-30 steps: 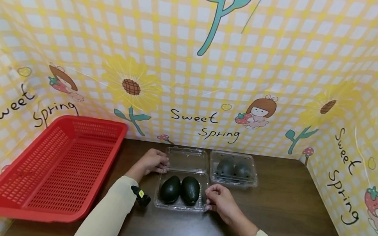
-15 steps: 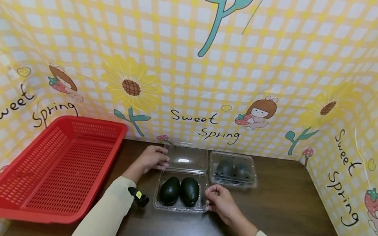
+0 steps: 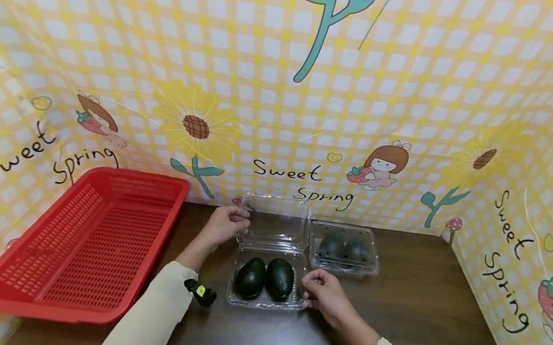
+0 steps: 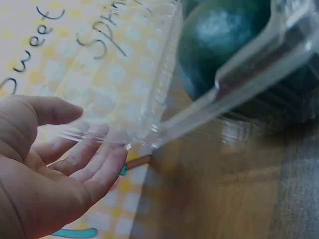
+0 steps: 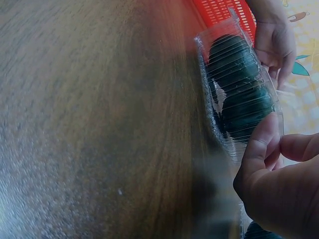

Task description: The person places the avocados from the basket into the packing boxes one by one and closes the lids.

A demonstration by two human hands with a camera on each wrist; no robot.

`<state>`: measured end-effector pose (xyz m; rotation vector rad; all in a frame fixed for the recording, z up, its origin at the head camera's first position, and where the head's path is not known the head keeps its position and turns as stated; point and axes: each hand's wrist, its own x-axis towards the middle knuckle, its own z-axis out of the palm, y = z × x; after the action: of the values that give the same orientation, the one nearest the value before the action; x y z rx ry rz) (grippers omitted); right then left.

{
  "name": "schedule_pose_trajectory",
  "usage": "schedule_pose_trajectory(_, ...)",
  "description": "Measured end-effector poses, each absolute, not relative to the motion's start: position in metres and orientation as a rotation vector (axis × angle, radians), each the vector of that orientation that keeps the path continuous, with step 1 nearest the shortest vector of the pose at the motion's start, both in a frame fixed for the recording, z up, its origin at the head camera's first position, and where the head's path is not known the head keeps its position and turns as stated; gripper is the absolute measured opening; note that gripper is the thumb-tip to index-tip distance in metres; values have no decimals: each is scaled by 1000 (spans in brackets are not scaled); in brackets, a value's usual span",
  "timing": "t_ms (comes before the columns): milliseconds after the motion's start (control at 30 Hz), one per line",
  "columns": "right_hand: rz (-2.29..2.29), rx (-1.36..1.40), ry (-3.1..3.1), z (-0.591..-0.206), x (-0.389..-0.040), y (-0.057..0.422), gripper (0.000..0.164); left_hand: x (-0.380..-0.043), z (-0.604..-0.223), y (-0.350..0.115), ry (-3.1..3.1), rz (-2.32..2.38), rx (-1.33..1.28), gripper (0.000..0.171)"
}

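Note:
Two dark green avocados (image 3: 280, 279) lie side by side in the base of a clear plastic clamshell box (image 3: 265, 304). Its hinged lid (image 3: 276, 218) stands raised at the back. At the lid's left edge is my left hand (image 3: 224, 226); in the left wrist view its fingers (image 4: 102, 162) are behind the clear plastic, loosely extended, and the thumb stays apart from them. My right hand (image 3: 331, 297) pinches the right rim of the base between thumb and curled index finger, seen closer in the right wrist view (image 5: 279, 174).
A second clamshell box (image 3: 370, 264), lid down over two dark fruits, stands to the right at the back. On the left is a red perforated plastic basket (image 3: 163, 250). Behind the brown table (image 3: 419, 316) hangs a yellow checked cloth (image 3: 283, 121).
The lid has tilted up from lying back to nearly upright, and my left hand has risen slightly with it. My right hand has kept its place at the rim.

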<state>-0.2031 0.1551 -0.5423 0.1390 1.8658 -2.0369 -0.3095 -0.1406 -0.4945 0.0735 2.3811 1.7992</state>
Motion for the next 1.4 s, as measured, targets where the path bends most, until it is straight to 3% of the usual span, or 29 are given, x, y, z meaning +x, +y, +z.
schedule_pose_trajectory(567,-2022,143,1876,-545,-204,155,7,-256,-459,-132,2698,1665,300,43)
schedule_pose_trajectory(833,-1991,145,1860,-544,-202,158,16,-232,-470,-141,2686,1545,323,31)
schedule_pose_trajectory(933,-2001,140,1812,-544,-202,159,19,-224,-476,-147,2649,1490,331,42)
schedule_pose_trajectory(1167,-2004,130,1714,-543,-200,161,40,-212,-488,-159,2420,1445,300,95)
schedule_pose_trajectory(1400,-2017,73,1612,-542,-195,164,34,-210,-499,-165,2349,1374,302,116)
